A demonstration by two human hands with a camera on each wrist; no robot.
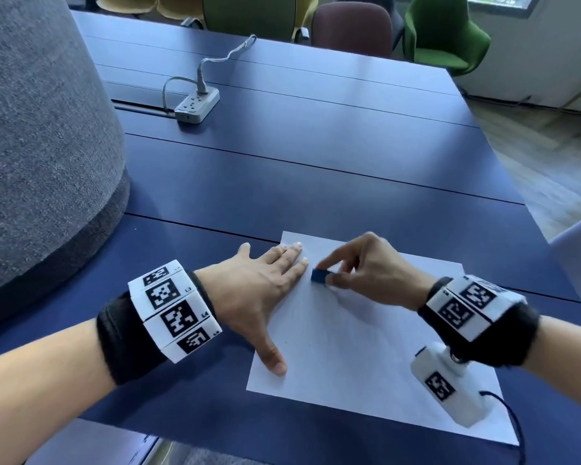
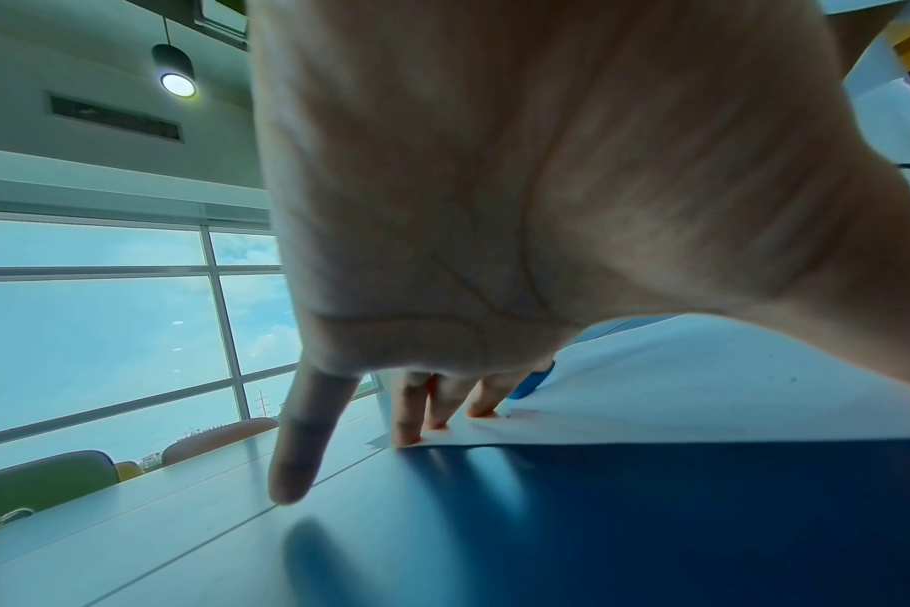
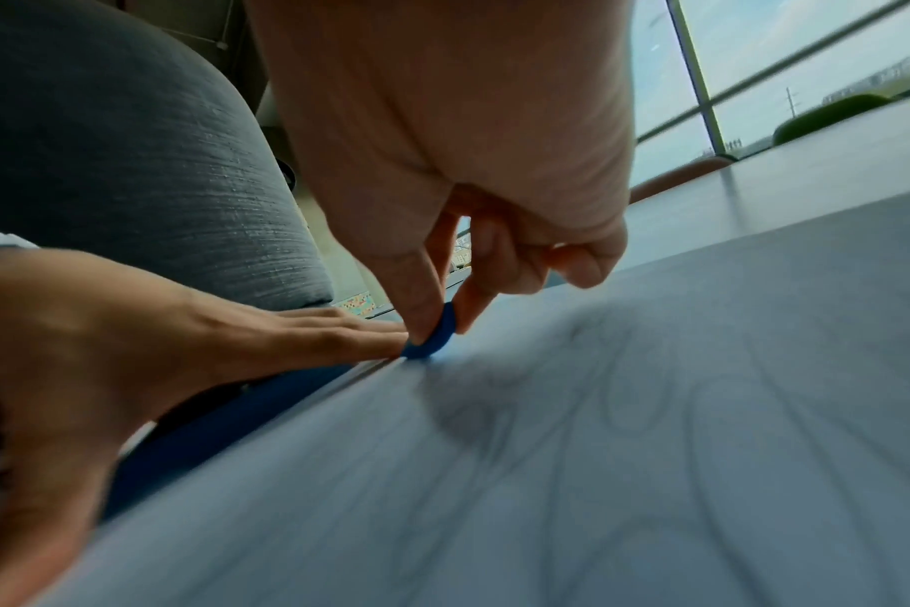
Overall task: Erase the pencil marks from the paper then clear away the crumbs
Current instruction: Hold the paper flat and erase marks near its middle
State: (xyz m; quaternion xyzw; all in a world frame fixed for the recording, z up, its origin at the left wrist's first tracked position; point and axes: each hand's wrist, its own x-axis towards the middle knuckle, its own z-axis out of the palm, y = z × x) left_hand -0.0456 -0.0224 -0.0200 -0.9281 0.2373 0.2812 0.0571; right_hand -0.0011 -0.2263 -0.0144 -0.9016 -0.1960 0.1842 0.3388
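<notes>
A white sheet of paper [image 1: 359,347] lies on the dark blue table [image 1: 316,169] near its front edge. My left hand [image 1: 265,290] lies flat with straight fingers on the sheet's left edge, thumb spread toward me. My right hand [image 1: 356,266] pinches a small blue eraser [image 1: 320,275] between thumb and forefinger, pressed to the paper just right of the left fingertips. The right wrist view shows the eraser [image 3: 432,339] touching the sheet and faint looping pencil lines [image 3: 629,406] across it. In the left wrist view the paper [image 2: 702,394] and fingertips [image 2: 409,427] show.
A white power strip [image 1: 197,104] with its cable sits at the table's far left. A large grey upholstered seat back [image 1: 41,139] rises at the left. Green and maroon chairs [image 1: 443,31] stand beyond the far edge. The table's right edge drops to the floor.
</notes>
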